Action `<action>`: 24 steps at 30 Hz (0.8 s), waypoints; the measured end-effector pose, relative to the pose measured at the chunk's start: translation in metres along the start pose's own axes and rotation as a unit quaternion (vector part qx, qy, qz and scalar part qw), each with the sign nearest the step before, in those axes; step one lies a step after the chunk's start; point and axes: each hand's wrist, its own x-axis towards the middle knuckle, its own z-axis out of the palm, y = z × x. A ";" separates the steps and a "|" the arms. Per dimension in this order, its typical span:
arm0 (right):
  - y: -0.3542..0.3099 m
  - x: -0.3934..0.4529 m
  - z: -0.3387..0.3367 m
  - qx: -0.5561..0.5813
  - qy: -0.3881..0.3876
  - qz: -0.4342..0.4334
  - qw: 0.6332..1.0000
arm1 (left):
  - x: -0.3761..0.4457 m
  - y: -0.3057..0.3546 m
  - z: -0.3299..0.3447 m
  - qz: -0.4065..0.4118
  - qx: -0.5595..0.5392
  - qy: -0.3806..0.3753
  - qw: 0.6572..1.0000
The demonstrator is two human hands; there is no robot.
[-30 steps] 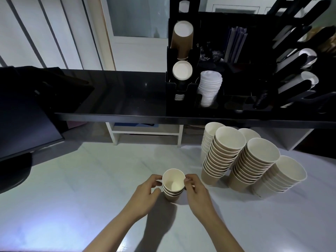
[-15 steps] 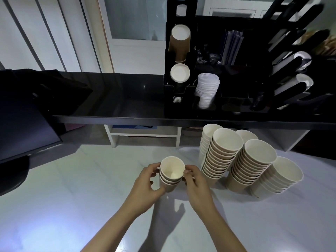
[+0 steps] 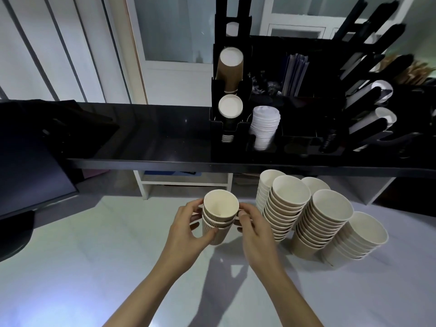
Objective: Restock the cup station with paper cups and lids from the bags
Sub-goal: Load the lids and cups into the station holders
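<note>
Both hands gripping small cup stack (image 3: 220, 215): my left hand (image 3: 188, 228) curls round its side, right hand (image 3: 256, 228) pinches near rim; taller cup stacks (image 3: 304, 215) just right of it

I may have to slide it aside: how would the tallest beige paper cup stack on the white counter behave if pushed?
The tallest beige paper cup stack already leans, so a push near its top would probably tip it. Being thin nested paper, it is likely light and would slide easily on the smooth white counter.
</note>
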 end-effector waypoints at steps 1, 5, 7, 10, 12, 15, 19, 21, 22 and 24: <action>-0.004 0.000 -0.001 0.002 0.001 -0.004 1.000 | 0.001 0.003 0.000 0.003 -0.004 0.006 1.000; -0.022 0.003 -0.005 0.015 0.013 -0.037 0.999 | 0.005 0.024 -0.003 0.032 -0.021 0.029 0.999; -0.031 0.006 -0.007 0.023 0.017 -0.053 0.998 | 0.008 0.035 -0.005 0.044 -0.030 0.037 0.998; -0.045 0.007 -0.011 0.034 0.022 -0.085 0.996 | 0.014 0.049 -0.006 0.059 -0.040 0.050 0.996; -0.055 0.008 -0.014 0.041 0.027 -0.110 0.993 | 0.017 0.058 -0.007 0.070 -0.044 0.057 0.995; -0.067 0.012 -0.019 0.038 0.037 -0.138 0.989 | 0.022 0.074 -0.008 0.087 -0.057 0.066 0.992; -0.083 0.021 -0.027 0.038 0.037 -0.177 0.983 | 0.033 0.095 -0.010 0.105 -0.062 0.074 0.990; -0.091 0.026 -0.031 0.040 0.036 -0.200 0.978 | 0.039 0.105 -0.010 0.112 -0.067 0.077 0.988; -0.095 0.028 -0.032 0.044 0.035 -0.207 0.977 | 0.043 0.110 -0.011 0.113 -0.072 0.079 0.988; -0.101 0.035 -0.035 0.057 0.033 -0.217 0.974 | 0.051 0.120 -0.010 0.122 -0.074 0.084 0.986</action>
